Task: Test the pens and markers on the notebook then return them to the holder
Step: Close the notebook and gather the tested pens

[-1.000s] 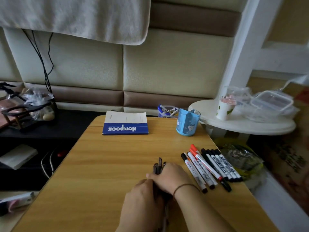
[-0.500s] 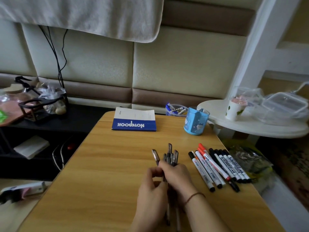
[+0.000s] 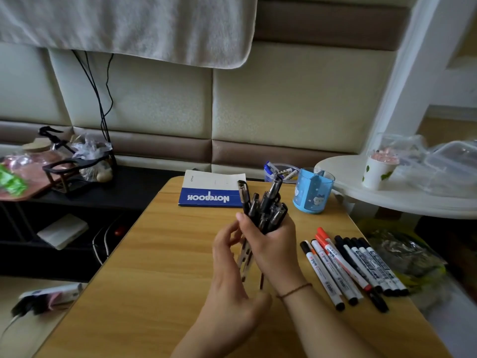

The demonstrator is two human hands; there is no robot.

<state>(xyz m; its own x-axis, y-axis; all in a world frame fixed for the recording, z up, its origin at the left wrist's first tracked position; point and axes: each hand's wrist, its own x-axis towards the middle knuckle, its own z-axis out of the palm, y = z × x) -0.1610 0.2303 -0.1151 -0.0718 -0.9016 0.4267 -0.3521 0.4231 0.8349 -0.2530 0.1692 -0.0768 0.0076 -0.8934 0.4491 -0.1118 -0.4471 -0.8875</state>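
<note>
Right-hand (image 3: 273, 244) grip around pens (image 3: 265, 205), markers (image 3: 351, 267) alongside, holder (image 3: 313, 193) beyond.

Wooden table (image 3: 160, 254) bears notebook (image 3: 210, 195), blue holder (image 3: 311, 192), markers (image 3: 348, 267)

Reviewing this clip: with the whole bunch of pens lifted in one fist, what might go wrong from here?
1. The right hand grips the bundle of pens with uneven ends; the left hand only touches it, so one may slip out.
2. The markers lie near the table edge; a wrist sweep might roll them off.
3. The notebook is closed, so testing needs a free hand.
</note>
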